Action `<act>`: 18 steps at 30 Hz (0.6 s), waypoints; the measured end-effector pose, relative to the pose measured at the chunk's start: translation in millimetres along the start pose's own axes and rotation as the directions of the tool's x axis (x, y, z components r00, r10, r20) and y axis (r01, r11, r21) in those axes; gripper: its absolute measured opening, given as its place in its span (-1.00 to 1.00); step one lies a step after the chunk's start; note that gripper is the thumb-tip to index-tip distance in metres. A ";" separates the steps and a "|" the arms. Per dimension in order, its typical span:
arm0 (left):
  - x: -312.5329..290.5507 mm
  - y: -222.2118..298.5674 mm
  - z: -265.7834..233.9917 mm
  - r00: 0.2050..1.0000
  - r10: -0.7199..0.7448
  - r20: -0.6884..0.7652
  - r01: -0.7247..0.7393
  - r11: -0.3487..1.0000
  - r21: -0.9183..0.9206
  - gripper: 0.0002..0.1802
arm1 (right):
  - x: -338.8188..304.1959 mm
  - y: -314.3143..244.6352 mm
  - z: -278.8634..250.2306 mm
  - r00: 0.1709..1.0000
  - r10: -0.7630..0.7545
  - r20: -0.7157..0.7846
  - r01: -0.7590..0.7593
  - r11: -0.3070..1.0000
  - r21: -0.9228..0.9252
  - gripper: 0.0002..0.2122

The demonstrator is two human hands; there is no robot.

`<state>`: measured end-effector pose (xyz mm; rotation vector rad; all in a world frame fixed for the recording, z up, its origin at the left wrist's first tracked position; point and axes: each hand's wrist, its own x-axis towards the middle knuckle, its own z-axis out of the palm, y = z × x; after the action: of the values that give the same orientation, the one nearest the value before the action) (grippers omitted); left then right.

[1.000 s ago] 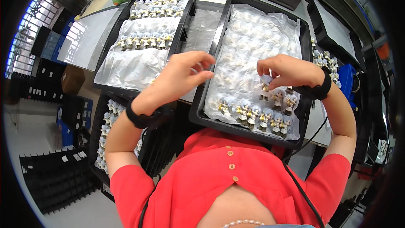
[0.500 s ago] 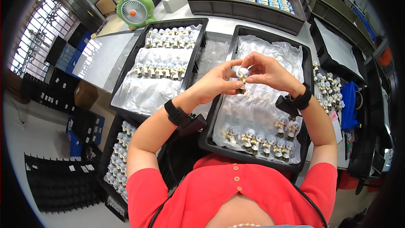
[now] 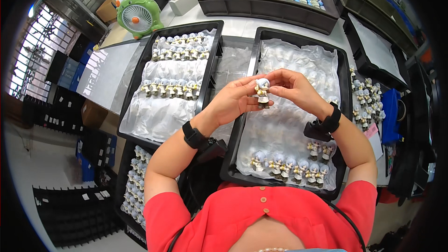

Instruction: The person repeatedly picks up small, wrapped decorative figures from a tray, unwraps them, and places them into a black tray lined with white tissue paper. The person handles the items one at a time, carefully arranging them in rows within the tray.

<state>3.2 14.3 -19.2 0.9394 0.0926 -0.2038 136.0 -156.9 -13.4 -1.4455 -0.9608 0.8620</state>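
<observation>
Figurine (image 3: 262,94) was upright at twelve o'clock, gripped by the left hand (image 3: 235,98); the right hand (image 3: 295,87) curled beside it, contact unclear. Its handling looked unfinished; uncovered figurines (image 3: 288,167) lay toward one o'clock, three rows filling part of the left tray (image 3: 214,58) at eleven.

The person wears a red short-sleeved top (image 3: 228,219) with a column of tan buttons (image 3: 263,199) and a pale bead necklace (image 3: 273,249) between 5 and 6 o'clock. Black wristbands (image 3: 332,117) carry dark boxy modules (image 3: 318,131) at 8 and 3 o'clock; a black cable (image 3: 347,222) shows between 4 and 5.
</observation>
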 end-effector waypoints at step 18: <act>0.7 -4.4 1.3 0.998 0.043 0.056 -0.040 0.998 -0.052 -0.45 | 3.6 13.5 0.2 0.999 -0.051 0.007 0.051 0.998 0.045 -0.75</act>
<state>2.9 10.6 -22.0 0.8836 0.0256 -0.1887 138.4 -153.9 -26.8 -1.3749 -0.9751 0.8476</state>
